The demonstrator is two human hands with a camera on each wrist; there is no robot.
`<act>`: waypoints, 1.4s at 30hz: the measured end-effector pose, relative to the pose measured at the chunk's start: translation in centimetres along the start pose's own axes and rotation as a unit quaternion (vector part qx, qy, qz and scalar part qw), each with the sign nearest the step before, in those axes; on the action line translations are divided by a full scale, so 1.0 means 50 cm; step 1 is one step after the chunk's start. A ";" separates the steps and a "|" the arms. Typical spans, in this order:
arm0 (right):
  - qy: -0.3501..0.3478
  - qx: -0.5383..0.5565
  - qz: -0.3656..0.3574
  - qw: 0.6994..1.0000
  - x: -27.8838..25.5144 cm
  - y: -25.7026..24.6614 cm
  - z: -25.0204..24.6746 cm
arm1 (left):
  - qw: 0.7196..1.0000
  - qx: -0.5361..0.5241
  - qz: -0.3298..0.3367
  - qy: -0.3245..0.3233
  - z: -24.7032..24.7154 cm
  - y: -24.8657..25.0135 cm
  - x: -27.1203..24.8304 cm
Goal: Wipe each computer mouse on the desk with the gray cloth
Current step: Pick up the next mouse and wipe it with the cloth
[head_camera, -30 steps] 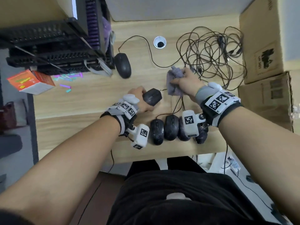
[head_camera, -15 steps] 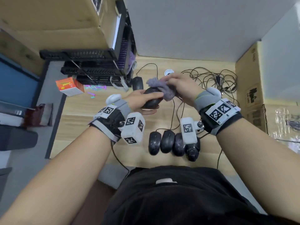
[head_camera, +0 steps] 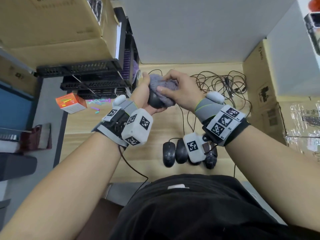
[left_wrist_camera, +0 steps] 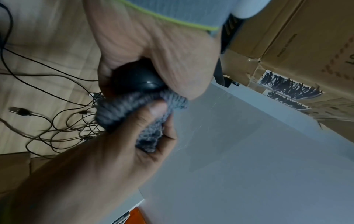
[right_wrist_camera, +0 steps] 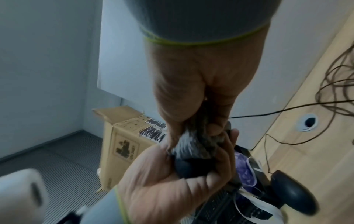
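My left hand (head_camera: 147, 96) grips a black mouse (head_camera: 154, 102) from below, lifted above the wooden desk (head_camera: 155, 135). My right hand (head_camera: 180, 89) clutches the gray cloth (head_camera: 162, 87) and presses it over the top of that mouse. The left wrist view shows the mouse (left_wrist_camera: 138, 78) in my left palm, with the cloth (left_wrist_camera: 132, 106) bunched under the right thumb. In the right wrist view the cloth (right_wrist_camera: 191, 145) covers most of the mouse (right_wrist_camera: 188, 168). Several more black mice (head_camera: 168, 154) lie side by side near the desk's front edge, partly hidden by my right wrist camera.
A tangle of dark cables (head_camera: 225, 87) lies at the back right of the desk. Cardboard boxes (head_camera: 263, 94) stand on the right, black racks (head_camera: 86, 71) and an orange box (head_camera: 71, 103) on the left. Another mouse (right_wrist_camera: 295, 192) sits by the racks, near a cable hole (right_wrist_camera: 307, 122).
My left hand lifted the mouse off the desk and raised it. My right hand brought the cloth from beside it onto its top. The head view tilted up.
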State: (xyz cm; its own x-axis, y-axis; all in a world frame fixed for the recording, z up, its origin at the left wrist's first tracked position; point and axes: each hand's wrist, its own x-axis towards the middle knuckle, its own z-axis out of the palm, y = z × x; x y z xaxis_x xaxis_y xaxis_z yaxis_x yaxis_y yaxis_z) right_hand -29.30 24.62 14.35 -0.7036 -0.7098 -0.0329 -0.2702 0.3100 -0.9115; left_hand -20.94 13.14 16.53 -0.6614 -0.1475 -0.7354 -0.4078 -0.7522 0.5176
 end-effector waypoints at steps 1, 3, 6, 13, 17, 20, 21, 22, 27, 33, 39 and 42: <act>-0.025 0.001 -0.026 0.999 -0.004 -0.013 0.004 | 1.000 -0.005 0.010 -0.008 -0.002 0.007 -0.002; -0.075 0.001 -0.046 0.996 0.002 -0.021 0.004 | 1.000 -0.001 0.017 -0.017 -0.009 0.018 -0.001; -0.023 0.009 0.003 1.000 0.031 -0.009 -0.009 | 0.999 0.030 0.028 0.025 -0.018 0.028 0.001; -0.038 -0.029 -0.038 0.998 0.029 -0.041 0.030 | 0.997 0.012 0.069 0.044 -0.034 0.057 0.001; -0.053 0.006 -0.021 0.998 0.040 -0.038 0.011 | 0.995 0.016 0.081 0.056 -0.037 0.059 0.002; 0.050 0.023 -0.002 0.998 0.047 -0.041 0.012 | 0.995 0.019 0.065 0.068 -0.039 0.058 0.005; 0.049 0.003 -0.018 0.999 0.045 -0.052 0.020 | 0.995 0.027 0.065 0.074 -0.040 0.058 0.010; 0.030 -0.019 -0.046 0.998 0.043 -0.065 0.032 | 0.994 0.032 0.071 0.072 -0.036 0.057 0.014; -0.085 -0.095 -0.125 0.984 0.029 -0.084 0.041 | 0.997 0.036 0.065 0.028 -0.043 0.055 0.016; -0.036 -0.104 -0.068 0.992 0.030 -0.060 0.003 | 0.997 -0.023 0.056 0.050 -0.047 0.083 0.007; -0.040 -0.101 -0.111 0.988 0.026 -0.092 0.050 | 0.997 -0.022 0.060 0.043 -0.055 0.086 0.013; -0.015 -0.061 -0.035 0.997 0.043 -0.059 0.003 | 0.998 -0.002 0.053 0.042 -0.054 0.086 0.010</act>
State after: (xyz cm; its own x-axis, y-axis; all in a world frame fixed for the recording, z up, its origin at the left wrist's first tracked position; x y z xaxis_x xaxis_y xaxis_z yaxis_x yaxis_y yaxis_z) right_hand -29.89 22.08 16.90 -0.6609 -0.7503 0.0163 -0.3980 0.3320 -0.8552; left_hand -21.33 8.11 17.19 -0.6452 -0.2796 -0.7110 -0.3353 -0.7326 0.5923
